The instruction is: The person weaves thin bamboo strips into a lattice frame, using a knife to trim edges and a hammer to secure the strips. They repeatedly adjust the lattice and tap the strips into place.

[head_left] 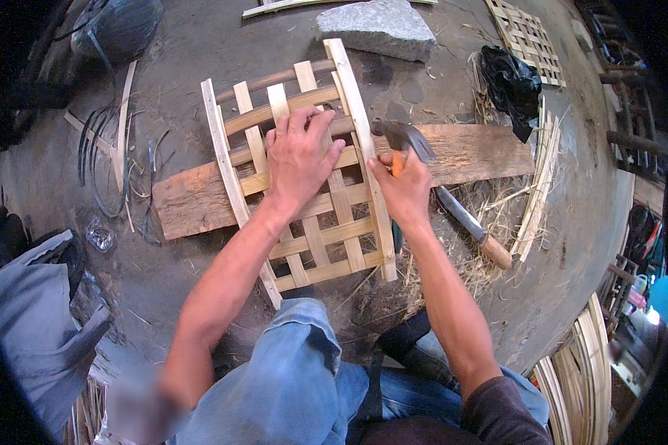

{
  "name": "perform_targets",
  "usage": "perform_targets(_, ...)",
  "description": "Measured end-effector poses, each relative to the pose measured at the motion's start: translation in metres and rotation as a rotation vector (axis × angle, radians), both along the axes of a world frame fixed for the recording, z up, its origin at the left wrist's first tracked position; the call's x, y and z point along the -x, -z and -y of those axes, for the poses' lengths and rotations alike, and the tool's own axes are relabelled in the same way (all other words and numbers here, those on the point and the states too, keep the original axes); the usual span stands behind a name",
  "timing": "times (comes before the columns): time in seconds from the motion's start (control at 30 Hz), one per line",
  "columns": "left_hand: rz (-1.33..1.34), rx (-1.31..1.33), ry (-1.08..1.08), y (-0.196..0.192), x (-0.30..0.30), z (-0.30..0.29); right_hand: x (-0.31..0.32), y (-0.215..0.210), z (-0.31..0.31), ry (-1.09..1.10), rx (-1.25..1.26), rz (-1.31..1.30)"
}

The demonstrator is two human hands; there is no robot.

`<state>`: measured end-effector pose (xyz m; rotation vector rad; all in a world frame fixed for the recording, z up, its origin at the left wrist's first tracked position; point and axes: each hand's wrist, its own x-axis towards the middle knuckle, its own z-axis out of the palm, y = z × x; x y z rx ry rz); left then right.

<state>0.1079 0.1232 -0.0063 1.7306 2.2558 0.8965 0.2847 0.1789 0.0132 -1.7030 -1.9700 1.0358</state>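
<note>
A woven lattice panel of pale bamboo strips (314, 236), with a longer strip along each side, lies across a rough wooden plank (193, 204). My left hand (298, 152) rests on top of the lattice, its fingers spread and slightly bent over the slats. Beside the panel's right strip, my right hand (407, 189) is closed round the orange handle of a claw hammer (404, 137). The hammer's dark head lies above the plank, close to that strip. My right thumb points toward the strip; whether it touches cannot be made out.
Right of the panel, a large knife with a wooden handle (493, 251) lies on shavings. A stone block (378, 26), a black plastic bag (508, 85) and another woven panel (531, 44) lie farther off. Coiled dark strips (100, 159) sit at left, split bamboo (583, 363) at lower right.
</note>
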Motion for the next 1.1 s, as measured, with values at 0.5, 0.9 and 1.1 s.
perform_targets(0.5, -0.135, 0.113, -0.092, 0.014, -0.004, -0.008, -0.001, -0.023, -0.042, -0.449, -0.209, 0.06)
perform_targets(0.9, -0.126, 0.154, -0.084, 0.014, -0.005, -0.009, 0.02, -0.03, -0.035, -0.378, -0.375, -0.108)
perform_targets(1.1, -0.127, 0.114, -0.081, 0.018, -0.003, -0.009, 0.026, -0.036, -0.039, -0.42, -0.364, -0.032)
